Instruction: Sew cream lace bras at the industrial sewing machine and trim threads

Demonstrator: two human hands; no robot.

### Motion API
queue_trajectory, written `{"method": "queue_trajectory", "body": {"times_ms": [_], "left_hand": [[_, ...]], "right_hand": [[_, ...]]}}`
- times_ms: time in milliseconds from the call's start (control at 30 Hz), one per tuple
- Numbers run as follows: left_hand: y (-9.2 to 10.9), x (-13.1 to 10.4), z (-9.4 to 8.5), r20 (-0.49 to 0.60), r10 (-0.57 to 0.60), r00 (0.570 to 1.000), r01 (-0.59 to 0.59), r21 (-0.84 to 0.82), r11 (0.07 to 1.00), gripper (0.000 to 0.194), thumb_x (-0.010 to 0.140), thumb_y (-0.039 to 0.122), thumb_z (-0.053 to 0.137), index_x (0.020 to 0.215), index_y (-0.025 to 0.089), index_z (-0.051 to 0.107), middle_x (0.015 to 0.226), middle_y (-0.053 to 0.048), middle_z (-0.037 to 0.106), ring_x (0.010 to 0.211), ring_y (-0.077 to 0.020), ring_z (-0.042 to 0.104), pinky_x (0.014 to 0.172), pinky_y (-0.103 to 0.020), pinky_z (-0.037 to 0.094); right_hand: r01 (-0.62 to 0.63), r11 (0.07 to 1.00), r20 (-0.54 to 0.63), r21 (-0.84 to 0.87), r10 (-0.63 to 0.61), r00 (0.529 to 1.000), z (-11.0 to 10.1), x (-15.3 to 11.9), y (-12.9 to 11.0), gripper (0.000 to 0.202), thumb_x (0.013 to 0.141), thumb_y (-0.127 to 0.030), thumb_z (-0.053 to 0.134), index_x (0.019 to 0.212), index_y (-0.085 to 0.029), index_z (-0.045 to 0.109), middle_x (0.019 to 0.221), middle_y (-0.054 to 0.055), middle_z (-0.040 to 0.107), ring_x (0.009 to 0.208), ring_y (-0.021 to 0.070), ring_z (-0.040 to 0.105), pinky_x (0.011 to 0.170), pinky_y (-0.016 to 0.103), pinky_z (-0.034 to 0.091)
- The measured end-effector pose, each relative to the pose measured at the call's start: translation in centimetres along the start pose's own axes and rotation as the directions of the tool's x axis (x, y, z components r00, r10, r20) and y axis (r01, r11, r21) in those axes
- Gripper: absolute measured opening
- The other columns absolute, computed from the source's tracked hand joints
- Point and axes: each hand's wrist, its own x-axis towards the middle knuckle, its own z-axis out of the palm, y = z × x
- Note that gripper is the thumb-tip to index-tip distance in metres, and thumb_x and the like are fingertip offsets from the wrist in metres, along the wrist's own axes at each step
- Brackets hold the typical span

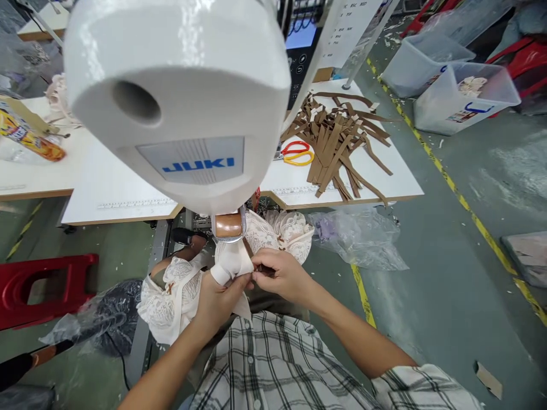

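Observation:
Below the head of a white JUKI sewing machine, my left hand pinches a smooth cream bra band from beneath. My right hand has thumb and fingers closed on the same band's right edge, close to the left fingertips. The band runs up toward the machine's presser area, which the machine head and a guard with a brown pad largely hide. Cream lace bra cups hang to the left of my left hand. More lace cups lie beyond my right hand.
Brown strips are heaped on the white table, beside red-and-yellow-handled scissors. A clear plastic bag hangs at the table's front edge. A red stool stands left; plastic bins stand on the floor at right.

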Motion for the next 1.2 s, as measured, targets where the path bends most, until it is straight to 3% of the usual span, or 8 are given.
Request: {"method": "queue_trajectory", "body": {"times_ms": [233,333,433,533,633,900,1033,1200], "left_hand": [[0.5,1.1,-0.4,0.146,-0.045,0.988,0.034,0.073,0.997,0.022,0.085,0.037,0.065,0.087,0.015,0.069,0.076,-0.003,0.07,0.071,-0.0157,0.061,0.065,-0.024,0.046],[0.5,1.3,-0.8,0.125,0.025,0.992,-0.04,0.125,0.991,0.021,0.086,0.035,0.064,0.089,0.015,0.071,0.083,-0.004,0.071,0.078,-0.0172,0.061,0.072,-0.026,0.046],[0.3,1.3,-1.1,0.078,0.049,0.996,-0.061,0.161,0.985,0.022,0.087,0.036,0.063,0.087,0.015,0.07,0.076,-0.003,0.067,0.071,-0.0162,0.058,0.068,-0.026,0.045],[0.4,1.5,-1.5,0.121,-0.005,0.993,-0.015,0.161,0.987,0.025,0.089,0.039,0.06,0.087,0.016,0.068,0.071,-0.001,0.063,0.066,-0.0147,0.054,0.063,-0.025,0.042],[0.9,1.8,-1.6,0.17,-0.003,0.985,-0.027,0.172,0.985,0.025,0.089,0.039,0.059,0.091,0.016,0.067,0.078,-0.002,0.065,0.071,-0.0159,0.056,0.067,-0.025,0.043],[2.6,1.4,-1.0,0.254,0.043,0.966,-0.091,0.18,0.98,0.022,0.09,0.033,0.056,0.099,0.016,0.067,0.093,-0.005,0.071,0.088,-0.0204,0.063,0.08,-0.03,0.049],[3.1,1.2,-0.8,0.244,0.021,0.97,-0.083,0.247,0.965,0.02,0.09,0.031,0.056,0.091,0.014,0.067,0.084,-0.004,0.07,0.08,-0.0195,0.062,0.075,-0.029,0.049],[3.1,1.5,-0.9,0.243,-0.004,0.97,-0.064,0.272,0.96,0.022,0.089,0.03,0.058,0.1,0.013,0.069,0.086,-0.004,0.071,0.081,-0.019,0.061,0.073,-0.027,0.048]], "right_hand": [[0.003,0.999,-0.073,-0.032,-0.005,0.997,0.2,-0.8,0.2,0.015,0.074,-0.007,0.057,0.066,-0.019,0.056,0.065,-0.004,0.048,0.058,0.009,0.046,0.054,0.022,0.034],[-0.02,1.0,-0.058,-0.006,0.02,0.998,-0.2,-0.8,0.0,0.012,0.077,-0.011,0.059,0.069,-0.019,0.059,0.065,-0.003,0.051,0.058,0.0092,0.047,0.054,0.022,0.035],[-0.099,0.989,-0.001,0.113,0.099,0.995,-1.2,-0.6,0.0,0.009,0.083,-0.017,0.058,0.083,-0.02,0.067,0.075,-0.001,0.063,0.061,0.0106,0.053,0.056,0.022,0.04],[-0.16,0.973,-0.025,0.164,0.166,0.986,-2.0,-0.6,0.0,0.013,0.086,-0.017,0.056,0.089,-0.021,0.067,0.081,0.0,0.067,0.066,0.012,0.057,0.058,0.023,0.042],[-0.182,0.971,-0.042,0.155,0.191,0.981,-2.3,-0.8,-0.2,0.008,0.086,-0.017,0.056,0.092,-0.022,0.059,0.075,-0.003,0.062,0.061,0.0102,0.051,0.056,0.022,0.039],[-0.193,0.979,0.075,0.062,0.189,0.979,-2.4,-0.8,-1.2,0.011,0.087,-0.018,0.053,0.085,-0.023,0.044,0.063,-0.009,0.042,0.054,0.0092,0.037,0.052,0.022,0.026],[-0.195,0.98,0.147,0.045,0.187,0.971,-2.6,-0.8,-1.5,0.012,0.088,-0.019,0.053,0.086,-0.023,0.043,0.063,-0.009,0.044,0.055,0.0094,0.037,0.053,0.022,0.027],[-0.217,0.972,0.166,0.087,0.2,0.966,-3.0,-0.6,-1.4,0.014,0.086,-0.017,0.057,0.092,-0.023,0.047,0.067,-0.009,0.054,0.061,0.0098,0.047,0.06,0.022,0.032]]}}
